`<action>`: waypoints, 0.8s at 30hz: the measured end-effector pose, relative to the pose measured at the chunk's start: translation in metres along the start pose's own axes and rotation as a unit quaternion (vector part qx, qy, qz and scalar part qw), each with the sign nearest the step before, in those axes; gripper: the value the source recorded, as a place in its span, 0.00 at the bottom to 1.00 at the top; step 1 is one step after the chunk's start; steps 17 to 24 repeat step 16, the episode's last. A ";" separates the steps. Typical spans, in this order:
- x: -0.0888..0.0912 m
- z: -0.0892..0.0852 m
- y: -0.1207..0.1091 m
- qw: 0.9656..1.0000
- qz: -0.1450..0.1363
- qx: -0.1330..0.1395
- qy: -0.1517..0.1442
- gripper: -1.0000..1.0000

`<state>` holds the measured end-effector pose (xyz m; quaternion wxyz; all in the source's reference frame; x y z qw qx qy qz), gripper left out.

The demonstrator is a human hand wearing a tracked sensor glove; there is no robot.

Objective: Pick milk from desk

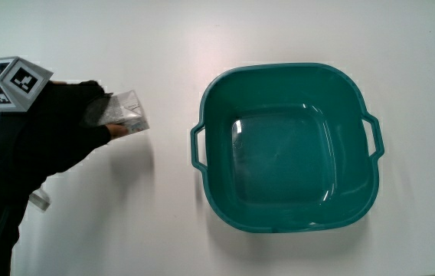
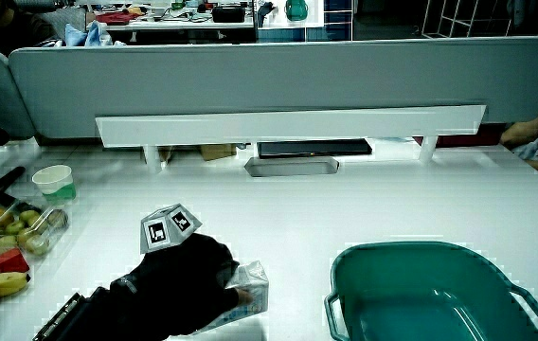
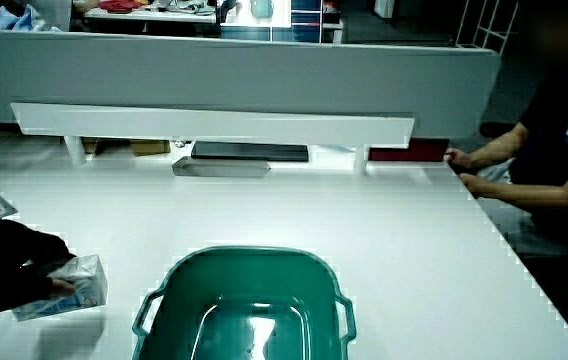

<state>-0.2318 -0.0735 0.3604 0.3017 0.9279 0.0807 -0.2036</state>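
A small pale milk carton [image 1: 128, 113] lies on the white table beside the teal basin [image 1: 288, 146]. The black-gloved hand [image 1: 57, 130] with the patterned cube [image 1: 11, 83] on its back is curled around the carton's end, fingers over its top and thumb under its side. In both side views the milk carton [image 2: 248, 289] [image 3: 76, 286] sticks out from under the hand [image 2: 184, 284] [image 3: 14, 270], resting on or barely above the table. Part of the carton is hidden by the fingers.
The teal basin [image 2: 430, 294] [image 3: 244, 310] holds nothing. In a side view a paper cup [image 2: 53, 182] and a tray of fruit [image 2: 18, 232] stand at the table's edge, with a low grey partition [image 2: 288, 90] farther off.
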 end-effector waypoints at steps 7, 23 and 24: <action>0.037 0.016 -0.005 1.000 -0.007 0.011 -0.006 1.00; 0.079 0.024 0.001 0.998 -0.020 -0.004 -0.060 1.00; 0.079 0.024 0.001 0.998 -0.020 -0.004 -0.060 1.00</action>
